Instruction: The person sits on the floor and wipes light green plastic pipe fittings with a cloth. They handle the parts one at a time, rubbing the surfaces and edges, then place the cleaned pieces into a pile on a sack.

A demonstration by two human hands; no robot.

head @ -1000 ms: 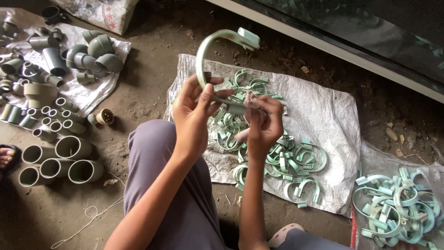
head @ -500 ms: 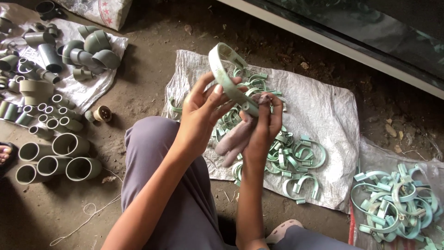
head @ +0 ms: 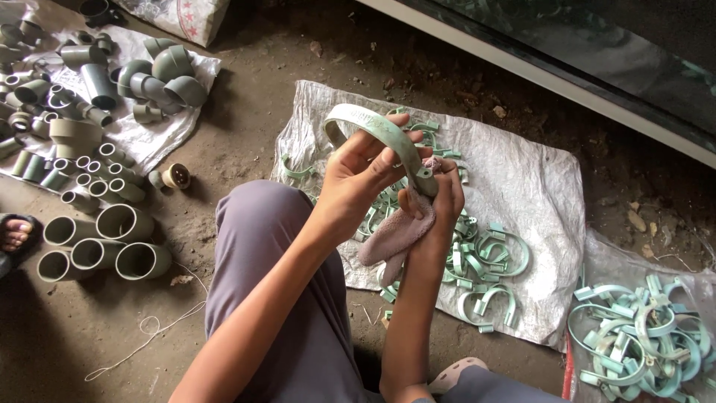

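Your left hand (head: 358, 175) fingers grip the pale-green curved metal pipe clamp (head: 388, 138) above the white woven sack (head: 522, 186); right hand (head: 436, 198) fingers pinch the pink rag (head: 395, 235) against its end. Wipe firmly along the band, rotating steadily.

Dim, soft daylight; perhaps slight blur.

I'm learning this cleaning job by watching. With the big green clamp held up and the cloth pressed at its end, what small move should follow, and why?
Probably slide the pink cloth along the band. The left hand grips the pale green clamp mid-curve, while the right hand pinches the cloth only at its lower end, so the rest of the arc looks unwiped.
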